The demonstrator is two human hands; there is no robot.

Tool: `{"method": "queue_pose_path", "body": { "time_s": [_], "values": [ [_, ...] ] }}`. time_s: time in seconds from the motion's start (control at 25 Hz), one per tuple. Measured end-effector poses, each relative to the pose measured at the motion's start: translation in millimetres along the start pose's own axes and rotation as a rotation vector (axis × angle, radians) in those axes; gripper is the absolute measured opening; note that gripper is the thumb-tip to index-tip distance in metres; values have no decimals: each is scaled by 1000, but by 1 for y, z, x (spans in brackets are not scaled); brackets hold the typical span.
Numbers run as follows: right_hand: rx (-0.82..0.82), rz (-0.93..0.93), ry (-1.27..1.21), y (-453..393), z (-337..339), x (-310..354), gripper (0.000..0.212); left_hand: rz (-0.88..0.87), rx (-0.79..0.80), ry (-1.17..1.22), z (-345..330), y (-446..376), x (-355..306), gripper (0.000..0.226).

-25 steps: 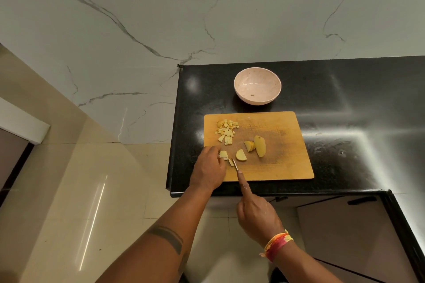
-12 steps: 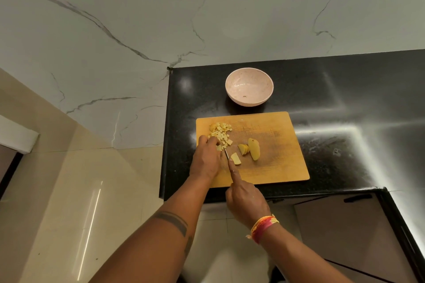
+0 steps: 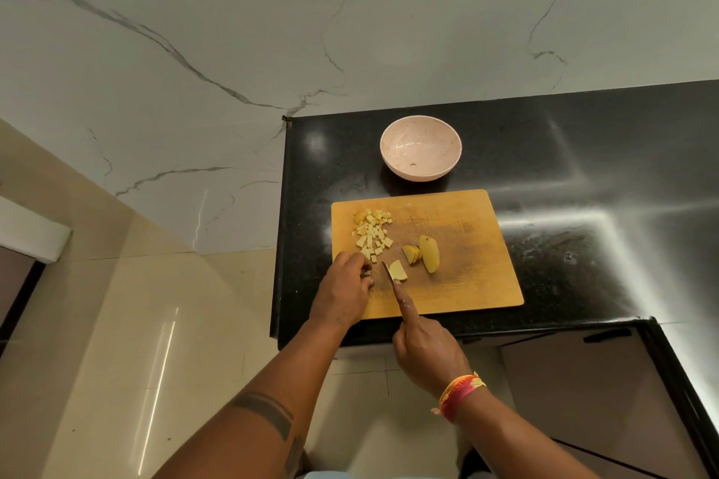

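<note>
Dicing is under way on the rectangular wooden cutting board (image 3: 467, 276), which lies on the black polished stone counter (image 3: 583, 167). The right hand (image 3: 428, 354) grips a small steel knife (image 3: 391, 278), forefinger stretched along its spine. The blade sits at the board's near-left part, just beside a pale yellow flat potato slice (image 3: 398, 270). The left hand (image 3: 346, 292) rests at the board's near-left edge with fingers curled under; whether they pinch anything I cannot tell. A heap of small pale potato cubes (image 3: 372, 233) lies at the board's far-left corner. A thick yellow potato wedge (image 3: 430, 254) and a few fanned slices (image 3: 411, 254) wait at the board's middle. A round pink bowl (image 3: 421, 121) stands just beyond the board's far edge. Next, I judge, the left hand should steady the flat slice so the knife can cut it into strips, then cubes.
</note>
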State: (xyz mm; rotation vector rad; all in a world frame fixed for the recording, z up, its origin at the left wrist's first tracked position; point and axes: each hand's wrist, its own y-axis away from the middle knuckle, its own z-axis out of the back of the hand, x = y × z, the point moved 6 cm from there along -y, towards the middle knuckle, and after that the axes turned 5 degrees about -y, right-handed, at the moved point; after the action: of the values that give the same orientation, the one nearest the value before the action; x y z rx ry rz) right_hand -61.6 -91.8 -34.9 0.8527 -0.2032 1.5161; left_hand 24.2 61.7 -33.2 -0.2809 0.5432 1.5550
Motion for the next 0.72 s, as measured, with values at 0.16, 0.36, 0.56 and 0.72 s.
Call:
{"method": "queue_pose_path", "body": {
  "time_s": [0.16,0.36,0.56,0.72],
  "values": [
    [-10,2,-3,-1,2,0,82,17,-41,-43,7,-21,-14,18],
    [-65,5,-30,9,15,-8,82,28,-122,-10,17,-25,-22,17],
    [-98,-12,-38,15,25,-20,83,-128,46,-4,-15,-3,-38,44],
    [-99,-22,-30,17,31,-21,81,-91,70,-81,-21,-5,-41,51]
  ]
}}
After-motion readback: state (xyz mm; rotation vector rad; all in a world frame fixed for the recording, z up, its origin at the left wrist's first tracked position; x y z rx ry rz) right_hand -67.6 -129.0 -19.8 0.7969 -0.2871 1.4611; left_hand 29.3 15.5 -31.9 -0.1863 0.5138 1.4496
